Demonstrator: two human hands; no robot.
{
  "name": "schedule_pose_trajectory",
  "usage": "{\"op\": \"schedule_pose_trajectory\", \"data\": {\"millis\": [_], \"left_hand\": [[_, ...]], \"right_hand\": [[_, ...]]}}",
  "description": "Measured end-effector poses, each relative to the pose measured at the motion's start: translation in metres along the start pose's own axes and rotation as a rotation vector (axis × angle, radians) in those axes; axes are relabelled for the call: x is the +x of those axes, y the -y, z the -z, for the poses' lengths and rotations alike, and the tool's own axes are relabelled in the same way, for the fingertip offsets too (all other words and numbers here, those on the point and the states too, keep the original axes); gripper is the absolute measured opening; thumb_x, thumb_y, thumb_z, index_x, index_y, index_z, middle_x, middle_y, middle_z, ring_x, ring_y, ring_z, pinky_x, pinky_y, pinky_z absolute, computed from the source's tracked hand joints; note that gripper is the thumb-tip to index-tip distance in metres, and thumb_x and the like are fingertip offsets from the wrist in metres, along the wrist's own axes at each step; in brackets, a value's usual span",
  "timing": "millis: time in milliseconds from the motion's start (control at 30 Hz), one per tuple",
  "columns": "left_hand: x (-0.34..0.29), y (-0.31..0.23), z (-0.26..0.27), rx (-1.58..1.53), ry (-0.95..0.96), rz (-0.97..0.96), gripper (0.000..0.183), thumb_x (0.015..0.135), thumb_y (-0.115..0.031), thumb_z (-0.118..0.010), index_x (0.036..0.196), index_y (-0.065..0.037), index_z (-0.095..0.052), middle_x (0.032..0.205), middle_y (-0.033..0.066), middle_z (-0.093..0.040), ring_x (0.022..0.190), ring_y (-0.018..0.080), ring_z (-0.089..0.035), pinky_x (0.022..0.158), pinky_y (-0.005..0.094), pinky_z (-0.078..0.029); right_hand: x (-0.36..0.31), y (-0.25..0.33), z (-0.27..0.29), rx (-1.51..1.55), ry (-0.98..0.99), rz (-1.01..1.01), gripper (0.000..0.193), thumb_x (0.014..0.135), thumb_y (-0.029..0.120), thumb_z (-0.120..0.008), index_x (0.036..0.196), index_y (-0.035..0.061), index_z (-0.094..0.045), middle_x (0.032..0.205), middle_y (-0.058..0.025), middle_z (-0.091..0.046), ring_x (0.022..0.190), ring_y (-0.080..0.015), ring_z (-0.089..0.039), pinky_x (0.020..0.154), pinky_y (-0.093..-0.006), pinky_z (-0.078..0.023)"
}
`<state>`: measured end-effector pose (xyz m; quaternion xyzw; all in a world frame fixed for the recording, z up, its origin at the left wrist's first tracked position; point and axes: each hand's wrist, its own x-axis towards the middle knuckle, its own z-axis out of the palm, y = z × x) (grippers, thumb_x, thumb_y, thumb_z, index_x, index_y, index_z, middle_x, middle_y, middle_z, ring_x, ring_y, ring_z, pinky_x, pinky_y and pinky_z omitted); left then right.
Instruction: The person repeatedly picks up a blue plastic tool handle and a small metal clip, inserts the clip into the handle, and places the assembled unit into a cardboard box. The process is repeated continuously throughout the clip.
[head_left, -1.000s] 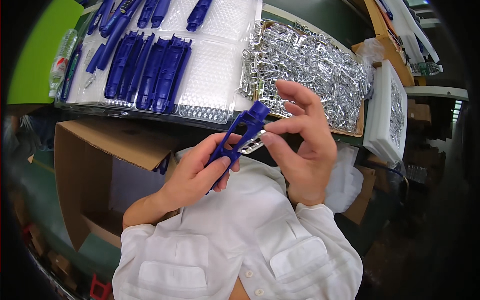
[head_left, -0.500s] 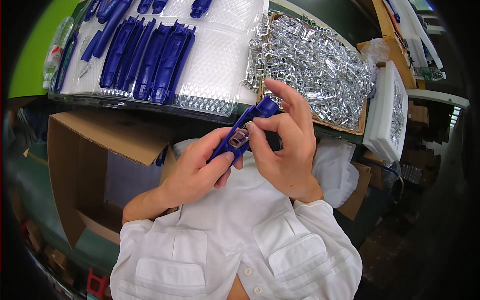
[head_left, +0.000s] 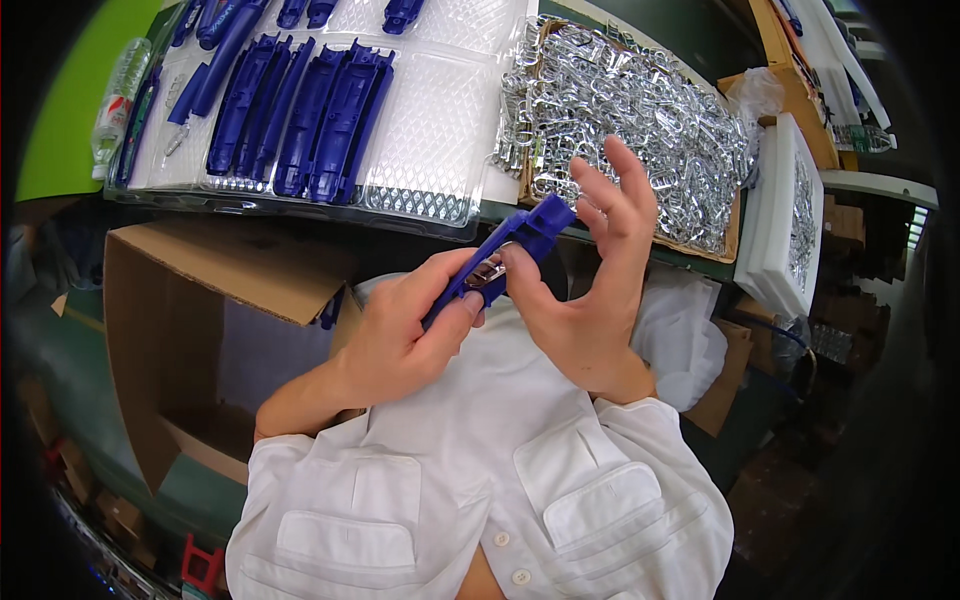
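My left hand (head_left: 405, 325) is closed around the lower end of a long blue plastic shell (head_left: 545, 222), which slants up to the right in front of my chest. A shiny metal clip (head_left: 486, 272) sits in the recess of the shell. My right hand (head_left: 590, 315) is open, its fingers spread and raised; only the thumb tip touches the shell beside the clip. The thumb hides part of the clip, and the fingers under the shell are partly hidden.
A clear plastic tray (head_left: 415, 165) bears several blue shells (head_left: 310, 125). Beyond my right hand, a shallow box (head_left: 722, 248) is heaped with metal clips (head_left: 630, 130). White foam trays (head_left: 768, 225) stand to its right. An open cardboard box (head_left: 215, 265) is at my left, and a clear bottle (head_left: 120, 100) lies far left.
My right index finger has lifted away from the clip, and the right fingers have spread upward, leaving the thumb on it. The shell has shifted slightly right and turned in my left hand.
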<state>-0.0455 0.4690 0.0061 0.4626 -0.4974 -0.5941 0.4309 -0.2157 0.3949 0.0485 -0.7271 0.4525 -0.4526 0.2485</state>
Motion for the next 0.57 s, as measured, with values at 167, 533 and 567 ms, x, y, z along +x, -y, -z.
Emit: {"op": "schedule_pose_trajectory", "data": {"millis": [167,533,567], "left_hand": [[0.007,-0.009,0.002,0.067,0.005,-0.015,0.028,0.102,-0.004,-0.051,0.126,0.007,-0.06,0.085,0.0059,-0.069,0.07,0.0092,-0.066,0.065,0.0252,-0.054],[0.019,-0.005,-0.009,0.098,-0.028,0.18,0.019,0.104,-0.009,-0.055,0.114,0.003,-0.065,0.075,0.0067,-0.069,0.066,0.013,-0.069,0.063,0.0275,-0.057],[0.019,-0.005,-0.008,0.096,-0.033,0.194,0.019,0.103,-0.011,-0.059,0.116,0.0,-0.066,0.074,0.0071,-0.07,0.064,0.0156,-0.071,0.062,0.0294,-0.057]], "right_hand": [[-0.006,-0.025,0.004,0.251,0.287,-0.26,0.037,0.082,-0.002,-0.072,0.118,-0.0005,-0.064,0.117,-0.0101,-0.067,0.1,-0.0176,-0.069,0.089,-0.0309,-0.055],[-0.018,-0.03,0.003,0.209,0.337,-0.29,0.027,0.087,-0.009,-0.064,0.112,-0.0006,-0.063,0.12,-0.0088,-0.064,0.093,-0.0139,-0.07,0.085,-0.027,-0.056],[-0.017,-0.029,0.004,0.18,0.353,-0.291,0.027,0.087,-0.008,-0.065,0.113,-0.0005,-0.063,0.12,-0.0101,-0.064,0.095,-0.0157,-0.071,0.087,-0.0292,-0.057]]}}
